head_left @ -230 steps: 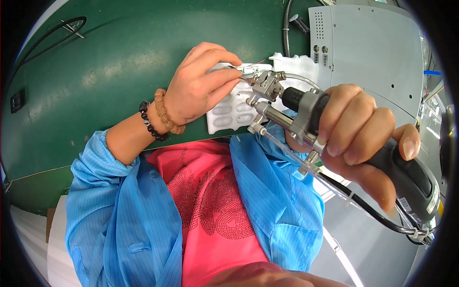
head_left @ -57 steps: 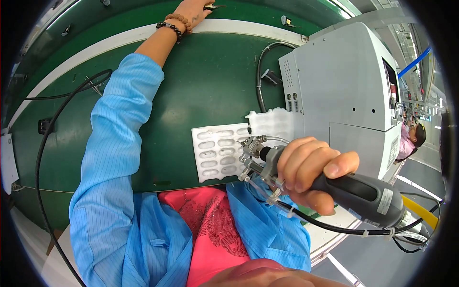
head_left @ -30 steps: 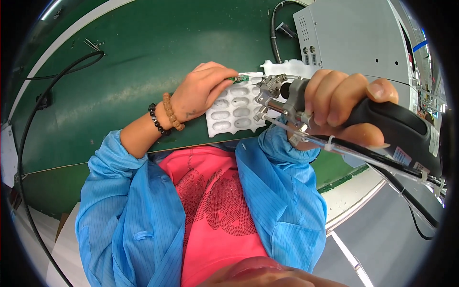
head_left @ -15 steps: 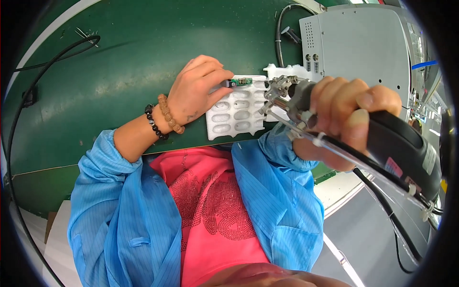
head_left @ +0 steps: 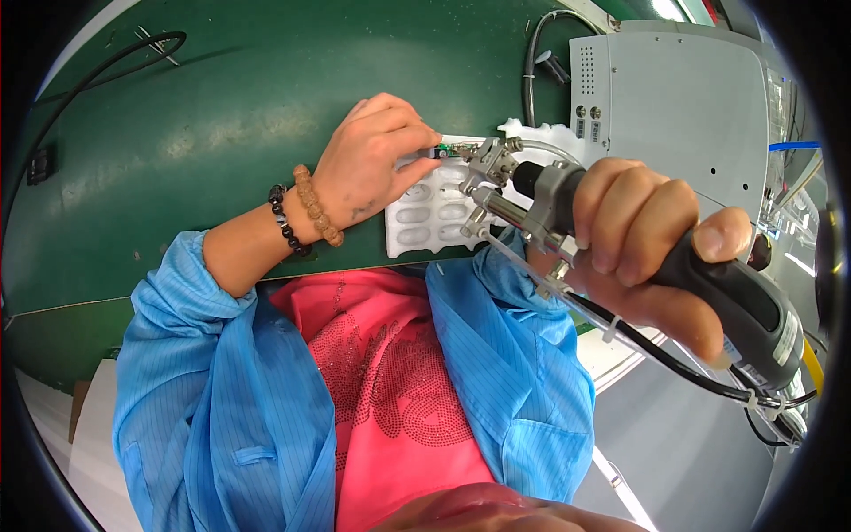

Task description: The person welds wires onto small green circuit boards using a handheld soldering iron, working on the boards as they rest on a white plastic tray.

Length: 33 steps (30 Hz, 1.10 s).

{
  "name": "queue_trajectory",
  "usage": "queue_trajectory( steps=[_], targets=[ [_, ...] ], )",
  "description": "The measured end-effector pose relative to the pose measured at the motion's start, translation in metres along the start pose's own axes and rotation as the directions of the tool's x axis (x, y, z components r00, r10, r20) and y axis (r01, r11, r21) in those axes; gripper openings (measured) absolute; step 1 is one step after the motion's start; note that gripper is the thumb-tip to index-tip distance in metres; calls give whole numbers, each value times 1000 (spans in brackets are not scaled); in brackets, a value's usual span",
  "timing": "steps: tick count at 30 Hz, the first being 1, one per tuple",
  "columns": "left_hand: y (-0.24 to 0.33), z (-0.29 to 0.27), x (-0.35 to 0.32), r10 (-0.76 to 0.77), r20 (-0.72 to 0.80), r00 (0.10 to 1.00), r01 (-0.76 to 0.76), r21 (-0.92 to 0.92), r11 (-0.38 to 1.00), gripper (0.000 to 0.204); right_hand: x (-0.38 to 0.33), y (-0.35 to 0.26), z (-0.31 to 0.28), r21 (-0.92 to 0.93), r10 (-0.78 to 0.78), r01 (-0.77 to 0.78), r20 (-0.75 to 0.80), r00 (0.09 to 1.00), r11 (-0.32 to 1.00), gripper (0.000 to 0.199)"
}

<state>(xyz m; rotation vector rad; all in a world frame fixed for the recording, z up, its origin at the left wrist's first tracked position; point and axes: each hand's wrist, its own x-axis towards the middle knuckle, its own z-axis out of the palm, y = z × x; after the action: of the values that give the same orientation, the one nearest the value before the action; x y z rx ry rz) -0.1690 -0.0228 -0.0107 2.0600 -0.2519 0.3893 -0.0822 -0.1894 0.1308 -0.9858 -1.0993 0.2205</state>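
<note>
My left hand (head_left: 374,152) is closed in a pinch, thumb and forefinger holding one end of a small green circuit board (head_left: 449,151). The board sits over the far side of a white moulded tray (head_left: 431,197) with rows of oval hollows. My right hand (head_left: 643,235) wraps around the dark grip of a soldering gun (head_left: 753,297) with a metal bracket and a thin feed tube at its front. The gun's front end is right at the board's right end. Its bracket hides whether the tip touches the board, and covers part of the tray.
A grey metal control box (head_left: 683,106) stands at the far right, with a black cable (head_left: 530,80) looping beside it. Another white moulded piece (head_left: 541,135) lies behind the gun. Thin metal pins (head_left: 158,46) and a black cable (head_left: 106,66) are at the far left of the green table.
The gun's front end has come left, closer over the board. My right hand has turned, its thumb now lower along the grip. My left hand keeps its pinch nearly in place.
</note>
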Motion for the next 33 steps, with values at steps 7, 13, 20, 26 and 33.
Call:
queue_trajectory(
  steps=[7,13,20,26,33],
  targets=[
    [0,1,2,33,4,999,-33,10,999,22,1,2,0,-15,29,-28,50,998,999,64],
    [0,-1,0,30,7,1000,-30,42,999,25,2,7,1,-28,38,-36,70,997,999,64],
    [-1,2,1,47,-9,999,-47,5,999,19,3,8,4,-32,68,-66,66,995,997,56],
    [-3,2,-2,34,-7,999,-34,4,999,19,5,8,0,8,141,-143,99,985,990,48],
    [1,2,3,31,42,999,-30,-15,999,25,2,-3,4,-9,116,-116,12,993,993,48]
  ],
)
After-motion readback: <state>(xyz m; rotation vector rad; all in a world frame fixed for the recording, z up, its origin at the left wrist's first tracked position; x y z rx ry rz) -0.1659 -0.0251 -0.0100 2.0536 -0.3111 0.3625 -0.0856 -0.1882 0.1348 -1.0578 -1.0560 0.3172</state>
